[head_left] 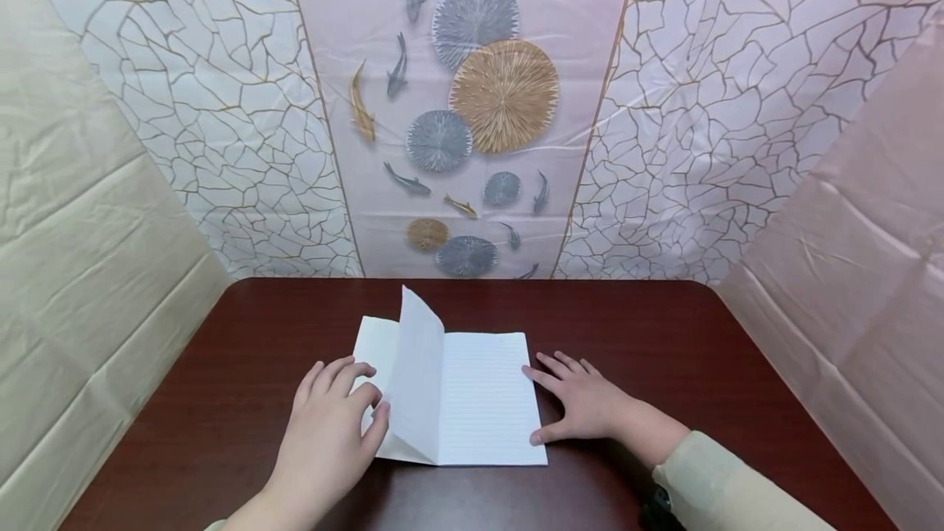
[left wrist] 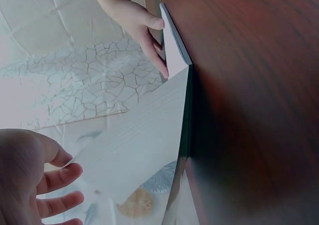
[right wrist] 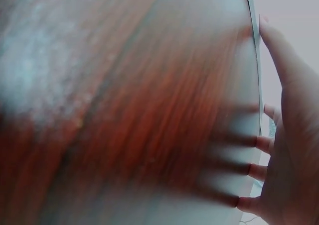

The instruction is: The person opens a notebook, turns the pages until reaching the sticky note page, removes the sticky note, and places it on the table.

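An open notebook (head_left: pixel 488 404) with lined pages lies on the dark table. One page (head_left: pixel 417 375) stands up from the middle fold, leaning left over the left side. At its free edge is my left hand (head_left: pixel 328 424); in the left wrist view the thumb and forefinger pinch a corner of this page (left wrist: pixel 132 135), the other fingers apart from it. Along the notebook's right edge rests my right hand (head_left: pixel 586 401), fingers spread, with thumb and forefinger tips right at the edge. The right wrist view shows its fingertips down by the tabletop.
The reddish-brown table (head_left: pixel 634 318) has rounded far corners. Behind it hangs a patterned cloth backdrop (head_left: pixel 457 211) with fish and round leaves, and plain beige cloth (head_left: pixel 96 269) slopes along both sides. Something black (head_left: pixel 659 508) shows under the right sleeve.
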The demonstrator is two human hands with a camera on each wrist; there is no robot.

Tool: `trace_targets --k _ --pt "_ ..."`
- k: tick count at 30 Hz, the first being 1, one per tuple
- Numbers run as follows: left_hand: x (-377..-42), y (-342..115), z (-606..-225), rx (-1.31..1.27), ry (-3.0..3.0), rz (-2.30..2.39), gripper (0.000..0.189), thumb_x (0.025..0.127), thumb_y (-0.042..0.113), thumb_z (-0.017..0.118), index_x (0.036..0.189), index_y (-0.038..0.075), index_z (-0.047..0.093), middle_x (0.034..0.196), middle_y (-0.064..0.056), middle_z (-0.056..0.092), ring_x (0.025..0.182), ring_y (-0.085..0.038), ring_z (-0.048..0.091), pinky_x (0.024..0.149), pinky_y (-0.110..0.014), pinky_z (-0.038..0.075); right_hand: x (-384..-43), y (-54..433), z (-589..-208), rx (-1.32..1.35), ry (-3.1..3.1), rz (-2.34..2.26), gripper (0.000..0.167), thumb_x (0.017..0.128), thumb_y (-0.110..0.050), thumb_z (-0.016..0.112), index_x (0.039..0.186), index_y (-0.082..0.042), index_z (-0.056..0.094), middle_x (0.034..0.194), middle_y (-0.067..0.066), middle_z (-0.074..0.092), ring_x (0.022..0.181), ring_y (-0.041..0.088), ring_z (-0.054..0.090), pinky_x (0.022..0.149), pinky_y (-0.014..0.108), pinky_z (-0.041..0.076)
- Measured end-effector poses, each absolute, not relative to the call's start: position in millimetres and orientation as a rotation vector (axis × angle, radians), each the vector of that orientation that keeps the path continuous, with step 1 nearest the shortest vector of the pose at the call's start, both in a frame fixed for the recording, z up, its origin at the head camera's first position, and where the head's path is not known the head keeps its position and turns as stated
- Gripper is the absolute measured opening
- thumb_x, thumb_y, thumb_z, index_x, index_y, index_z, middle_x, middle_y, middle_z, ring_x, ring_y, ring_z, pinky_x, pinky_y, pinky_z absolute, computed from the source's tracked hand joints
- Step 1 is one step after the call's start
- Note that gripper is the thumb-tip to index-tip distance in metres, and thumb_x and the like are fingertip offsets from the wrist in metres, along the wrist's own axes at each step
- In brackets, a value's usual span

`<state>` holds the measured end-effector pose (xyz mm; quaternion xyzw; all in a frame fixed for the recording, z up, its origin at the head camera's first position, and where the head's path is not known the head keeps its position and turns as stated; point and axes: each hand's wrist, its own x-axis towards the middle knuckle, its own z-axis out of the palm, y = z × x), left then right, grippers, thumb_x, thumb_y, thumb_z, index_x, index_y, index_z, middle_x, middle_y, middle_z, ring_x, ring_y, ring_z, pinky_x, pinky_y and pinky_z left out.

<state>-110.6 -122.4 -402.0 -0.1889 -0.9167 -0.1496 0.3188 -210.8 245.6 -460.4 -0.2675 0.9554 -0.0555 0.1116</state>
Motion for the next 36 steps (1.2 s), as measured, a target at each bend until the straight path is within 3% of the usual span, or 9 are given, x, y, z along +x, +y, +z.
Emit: trace_targets --k 23,36 --pt "-94 -148 -410 -0.254 -2.659 -0.326 0.011 0.086 0.020 0.072 0.077 0.017 0.068 0.113 -0.006 0.066 0.119 -0.036 0.053 0.106 -0.061 0.028 -213 246 -460 -0.773 2.780 -0.186 0.110 0.068 -0.091 0.053 0.157 -0.032 0.029 0.163 0.008 0.021 0.148 0.040 0.016 0.112 0.067 0.018" --pt "-95 -159 -423 -0.188 -2.810 -0.278 0.016 0.086 0.021 0.070 0.072 0.015 0.066 0.109 -0.008 0.065 0.112 -0.037 0.054 0.104 -0.065 0.032 -213 245 -460 -0.762 2.773 -0.194 0.111 0.066 -0.091 0.055 0.157 -0.031 0.030 0.163 0.007 0.022 0.149 0.040 0.016 0.112 0.067 0.017"
